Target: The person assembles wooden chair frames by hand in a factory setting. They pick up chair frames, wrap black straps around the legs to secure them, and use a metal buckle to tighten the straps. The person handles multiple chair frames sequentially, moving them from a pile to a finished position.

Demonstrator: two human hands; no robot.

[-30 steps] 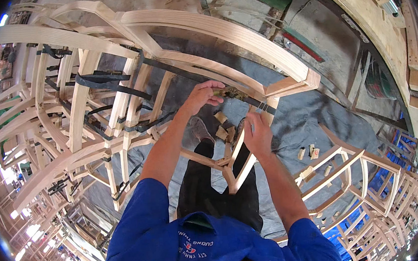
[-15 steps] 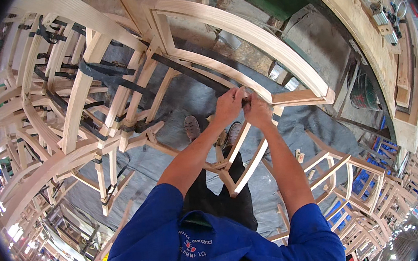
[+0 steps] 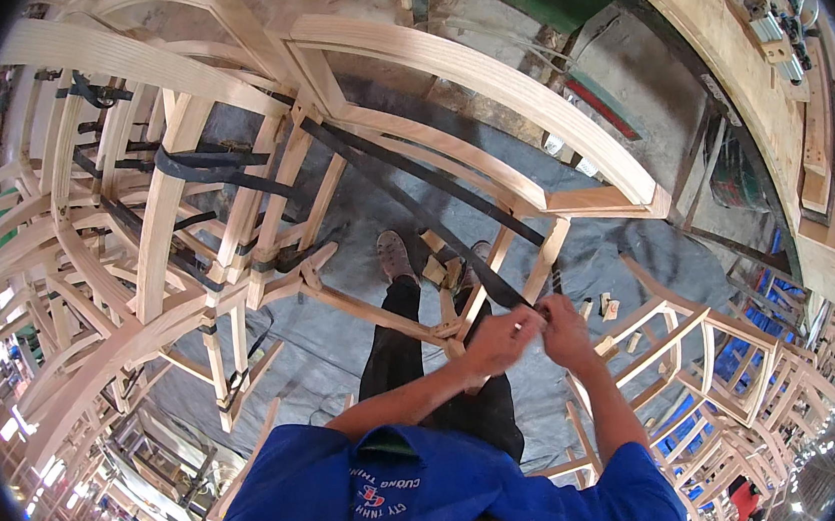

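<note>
Black, flat strap [image 3: 440,230] stretches straight to both hands [image 3: 498,344].

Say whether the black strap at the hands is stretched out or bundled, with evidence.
Stretched out: the black strap runs as a long band from the wooden frame to the left hand and right hand.

The left hand [image 3: 502,343] and right hand [image 3: 567,331] meet above the legs, gripping the end of a black strap [image 3: 435,229]. 2 strap lengths spread from a corner of a pale wooden frame [image 3: 479,59]. 2 shoes [image 3: 395,255] rest on a grey floor sheet [image 3: 637,239] near small wood blocks [image 3: 436,271]. Slatted wooden frames [image 3: 659,348] stand right, below a plywood-topped bench [image 3: 690,8].
</note>
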